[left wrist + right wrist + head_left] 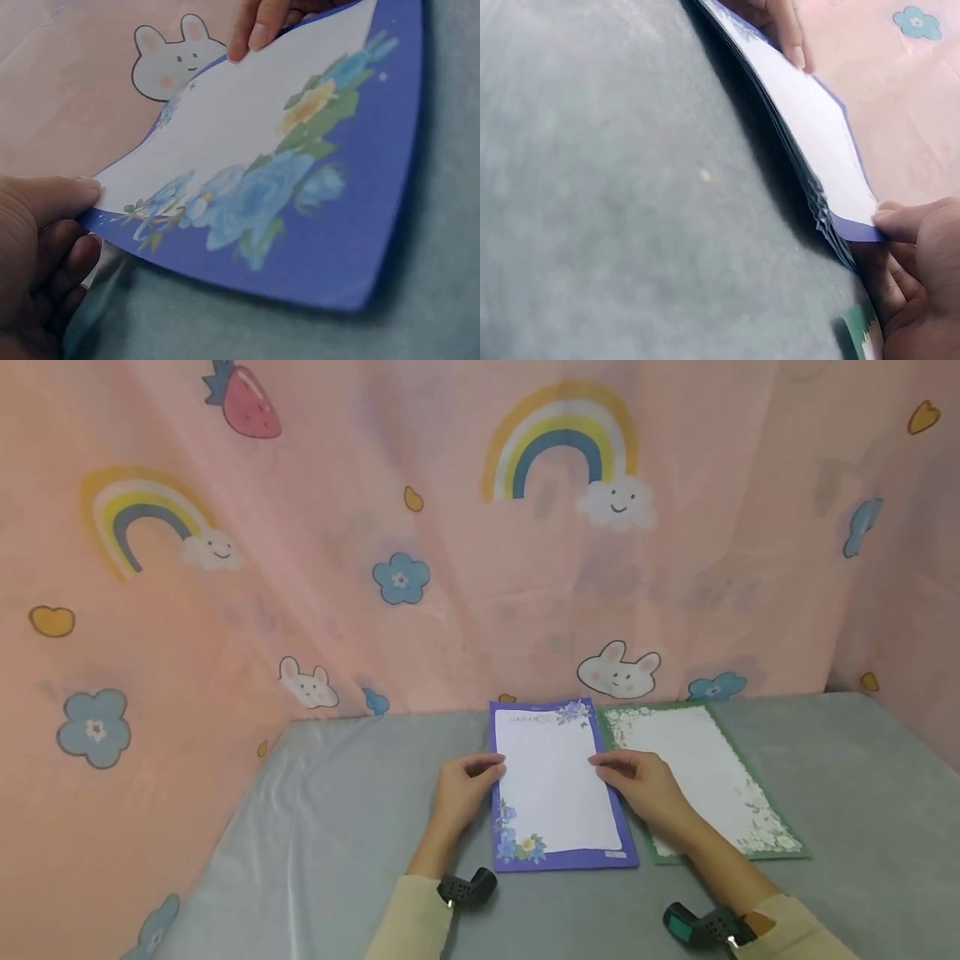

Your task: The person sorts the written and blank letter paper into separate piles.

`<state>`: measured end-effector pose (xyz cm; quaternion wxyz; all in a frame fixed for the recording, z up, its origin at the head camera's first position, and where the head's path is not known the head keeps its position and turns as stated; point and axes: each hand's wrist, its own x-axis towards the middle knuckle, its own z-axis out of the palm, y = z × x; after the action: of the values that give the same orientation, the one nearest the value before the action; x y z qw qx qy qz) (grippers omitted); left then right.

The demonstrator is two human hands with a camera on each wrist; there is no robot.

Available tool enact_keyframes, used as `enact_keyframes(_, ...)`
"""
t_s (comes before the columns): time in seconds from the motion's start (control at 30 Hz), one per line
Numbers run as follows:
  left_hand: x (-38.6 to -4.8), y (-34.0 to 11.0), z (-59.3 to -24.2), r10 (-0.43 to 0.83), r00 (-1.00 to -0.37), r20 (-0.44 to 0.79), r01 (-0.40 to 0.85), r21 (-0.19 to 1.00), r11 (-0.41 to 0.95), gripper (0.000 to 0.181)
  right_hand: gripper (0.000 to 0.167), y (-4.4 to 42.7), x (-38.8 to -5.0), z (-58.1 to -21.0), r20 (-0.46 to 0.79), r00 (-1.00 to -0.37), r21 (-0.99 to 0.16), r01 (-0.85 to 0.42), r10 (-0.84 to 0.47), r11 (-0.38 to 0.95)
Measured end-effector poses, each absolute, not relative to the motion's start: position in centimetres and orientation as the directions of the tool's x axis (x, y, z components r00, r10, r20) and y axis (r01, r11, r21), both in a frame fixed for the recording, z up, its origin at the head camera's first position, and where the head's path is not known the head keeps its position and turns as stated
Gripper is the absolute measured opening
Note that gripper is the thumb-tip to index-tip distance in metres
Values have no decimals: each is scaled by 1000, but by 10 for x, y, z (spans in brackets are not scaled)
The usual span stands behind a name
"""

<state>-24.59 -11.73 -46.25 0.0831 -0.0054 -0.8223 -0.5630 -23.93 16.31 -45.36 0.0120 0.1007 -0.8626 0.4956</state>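
Note:
A stack of purple-bordered floral paper sheets (555, 785) lies in front of me, white in the middle, with blue and yellow flowers at its corners. My left hand (463, 789) pinches its left edge, the thumb on top and the other fingers below, as the left wrist view shows. On the opposite edge, my right hand (648, 789) pinches the sheets between thumb and fingers. Layered edges of the stack (780, 124) show in the right wrist view. Small writing on the top sheet is too blurred to read.
To the right lies a green-bordered floral sheet (697, 760), partly under my right hand and forearm. Grey cloth (360, 827) covers the table. A pink printed curtain (450, 635) hangs behind the table and along its sides. Each wrist wears a black band (468, 887).

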Motion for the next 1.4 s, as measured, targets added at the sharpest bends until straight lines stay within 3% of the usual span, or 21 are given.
enact_keyframes(0.23, -246, -119, -455, -79, -991, 110, 77, 937, 340, 16, 27, 162, -237, -444, 94, -975, -859, -181, -199, 480)
enact_keyframes(0.53, -247, -133, -418, -18, -996, 85, 71, 915, 397, 26, 40, 155, -235, -413, 88, -950, -845, -230, -298, 483)
enact_keyframes(0.8, -238, -149, -391, -124, -986, 108, 47, 909, 415, 27, 40, 126, -233, -385, 101, -952, -833, -240, -288, 499)
enact_keyframes(1.13, -230, -172, -365, -247, -953, 173, 39, 883, 467, 31, 37, 83, -236, -358, 211, -954, -764, -297, -214, 573)
enact_keyframes(1.4, -226, -189, -358, -343, -917, 204, 1, 860, 510, 34, 38, 38, -238, -350, 193, -953, -741, -297, -233, 602)
